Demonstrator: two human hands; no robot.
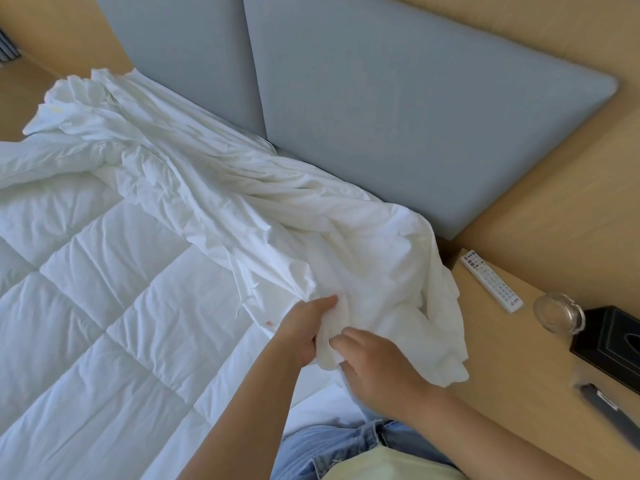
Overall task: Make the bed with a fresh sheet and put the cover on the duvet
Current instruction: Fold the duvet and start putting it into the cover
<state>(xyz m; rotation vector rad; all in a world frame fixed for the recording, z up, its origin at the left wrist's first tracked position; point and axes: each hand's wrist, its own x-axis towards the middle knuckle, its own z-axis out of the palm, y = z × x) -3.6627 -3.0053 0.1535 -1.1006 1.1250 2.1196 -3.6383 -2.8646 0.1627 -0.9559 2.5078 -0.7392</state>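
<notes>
The cover could end up twisted, because it is all scrunched up and the person may be holding the wrong corner. A hard tug could also swing its loose end into the remote and the glass dish. These sit on the side table, just past the right end of the headboard.

The left hand and right hand are close together, and both pinch a bunch of the cover. The cover is thin, white and very wrinkled. It lies in a long heap along the bottom of the headboard. The puffy duvet, with sewn squares, lies flat farther out from the headboard, partly under the cover.
</notes>
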